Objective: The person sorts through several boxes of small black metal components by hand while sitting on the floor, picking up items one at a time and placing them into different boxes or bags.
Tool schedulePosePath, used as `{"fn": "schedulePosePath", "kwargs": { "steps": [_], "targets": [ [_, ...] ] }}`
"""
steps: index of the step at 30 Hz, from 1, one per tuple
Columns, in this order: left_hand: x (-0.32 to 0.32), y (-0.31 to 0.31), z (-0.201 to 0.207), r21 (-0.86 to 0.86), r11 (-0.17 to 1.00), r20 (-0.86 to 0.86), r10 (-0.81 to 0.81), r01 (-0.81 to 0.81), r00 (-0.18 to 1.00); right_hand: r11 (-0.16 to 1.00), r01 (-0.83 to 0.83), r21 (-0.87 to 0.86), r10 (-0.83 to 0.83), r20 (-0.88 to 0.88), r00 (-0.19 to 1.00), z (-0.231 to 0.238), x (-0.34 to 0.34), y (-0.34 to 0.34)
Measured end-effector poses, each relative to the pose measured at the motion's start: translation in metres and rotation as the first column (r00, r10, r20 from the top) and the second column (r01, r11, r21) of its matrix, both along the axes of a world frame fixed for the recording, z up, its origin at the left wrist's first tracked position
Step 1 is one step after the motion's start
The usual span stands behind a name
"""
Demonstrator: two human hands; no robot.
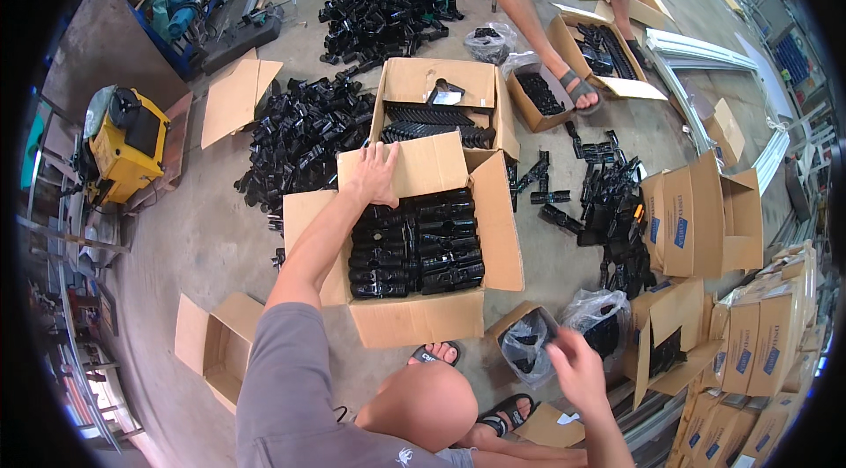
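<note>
In front of me stands an open cardboard carton (414, 320), packed with rows of glossy black plastic-looking parts (414, 243). My left hand (374, 175) is on its far flap (432, 170), fingers bent over the top edge and thumb against the near face. Lower right, my right hand (577, 371) hovers with loosely bent fingers apart and nothing visible in it. Beside it is a small box lined with a clear plastic bag (527, 346). Another bag with dark contents (599, 318) sits just beyond.
Behind the carton is another open box (502, 107) of black parts. Heaps of black parts (308, 133) lie left and far, with more (608, 204) on the right. A seated person (529, 1) works beyond. Stacked cartons (758, 336) line the right; a yellow machine (132, 146) stands left.
</note>
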State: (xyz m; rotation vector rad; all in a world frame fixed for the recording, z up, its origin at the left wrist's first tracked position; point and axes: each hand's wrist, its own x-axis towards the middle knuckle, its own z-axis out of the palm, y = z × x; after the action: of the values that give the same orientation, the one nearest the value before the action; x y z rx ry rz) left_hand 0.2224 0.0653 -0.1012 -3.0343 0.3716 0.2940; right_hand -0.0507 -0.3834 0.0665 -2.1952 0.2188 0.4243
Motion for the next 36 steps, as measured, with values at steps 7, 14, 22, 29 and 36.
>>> {"fn": "schedulePosePath", "kwargs": {
  "steps": [7, 14, 22, 29, 36],
  "targets": [
    [-0.005, -0.006, 0.003, 0.049, 0.999, 0.024, 0.019, -0.020, 1.000, 0.980, -0.052, -0.191, 0.053, -0.001, 0.999, -0.094, 0.135, 0.077],
    [-0.026, -0.015, -0.005, 0.071, 0.997, 0.057, -0.031, 0.027, 0.998, 0.925, -0.103, -0.366, 0.167, 0.147, 0.975, -0.092, 0.082, 0.097],
    [-0.032, -0.034, -0.039, -0.223, 0.975, -0.101, -0.017, -0.006, 0.995, 0.950, -0.027, -0.310, 0.076, 0.149, 0.986, -0.090, 0.043, 0.091],
    [-0.011, -0.052, -0.033, -0.111, 0.989, 0.057, 0.099, -0.092, 0.993, 0.934, 0.035, -0.356, 0.008, 0.120, 0.993, -0.089, 0.051, 0.095],
    [-0.005, -0.045, -0.040, -0.242, 0.970, 0.392, 0.094, 0.004, 0.915, 0.958, 0.089, -0.272, -0.047, 0.155, 0.987, -0.097, 0.062, 0.103]
  ]
}}
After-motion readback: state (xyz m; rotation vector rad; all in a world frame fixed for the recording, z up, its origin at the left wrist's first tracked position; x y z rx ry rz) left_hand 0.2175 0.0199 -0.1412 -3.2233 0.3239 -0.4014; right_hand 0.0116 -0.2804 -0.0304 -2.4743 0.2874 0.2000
